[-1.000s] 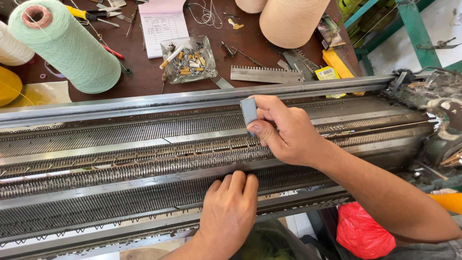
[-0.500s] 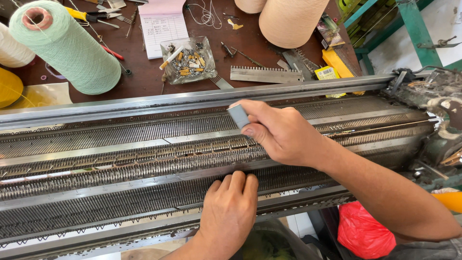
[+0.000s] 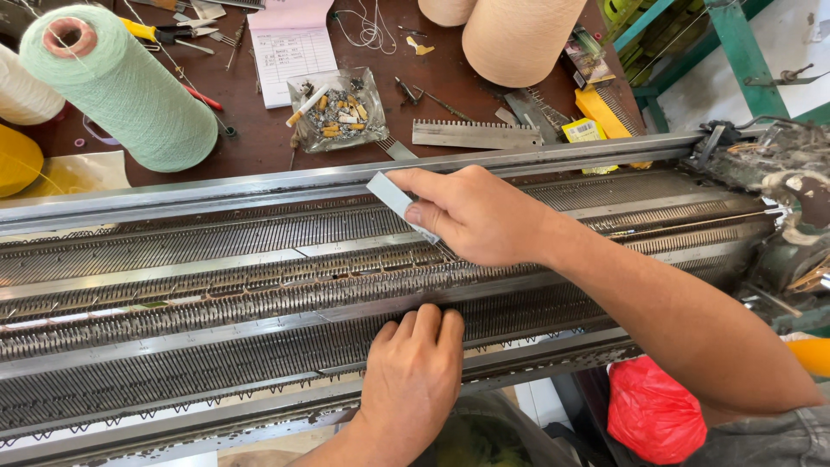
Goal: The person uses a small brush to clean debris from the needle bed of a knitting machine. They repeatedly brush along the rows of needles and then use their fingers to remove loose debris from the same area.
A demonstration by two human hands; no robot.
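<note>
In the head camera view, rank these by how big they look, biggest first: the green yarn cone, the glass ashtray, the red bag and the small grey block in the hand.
1. Green yarn cone
2. Red bag, though partly hidden and nearer the camera, so unsure
3. Glass ashtray
4. Grey block, held in the right hand

Open needle bed [image 3: 173,285] leftward; yarn cone [image 3: 121,91], ashtray [image 3: 337,108] crowding the table behind.

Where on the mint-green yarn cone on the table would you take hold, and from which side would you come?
The mint-green yarn cone lies tilted on the brown table, its narrow tube end up and to the left, its wide base to the right. A grip across the narrower upper body, coming from above, probably suits best: the taper fits a hand there, and the sides are free of the tools beyond it.
</note>
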